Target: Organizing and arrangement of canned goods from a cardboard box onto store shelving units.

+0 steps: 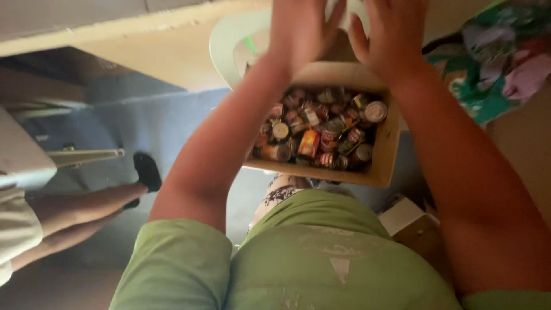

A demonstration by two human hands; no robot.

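Head view looks down past a green shirt (321,258) at both forearms stretched forward over a cardboard box (383,155). The box sits just below the hands, its far flap right beneath the palms, and it is packed with small tins and cans (321,135), their round lids and coloured labels jumbled together. Beyond the hands a pale plastic chair (227,46) shows its curved edge, partly hidden by the left wrist. To the right of the right hand lies a bundle of patterned cloth (496,63) in green, pink and purple. Well off to the left of the left hand another person's bare leg with a black shoe (147,171) rests on the grey floor (143,126). Near the right elbow a smaller white carton (402,213) sits low by the box.

The left hand (301,28) is raised, fingers spread and open, gripping nothing visible. The right hand (390,31) is likewise open, fingers splayed upward, palm toward the box's far edge; whether either touches the flap I cannot tell.
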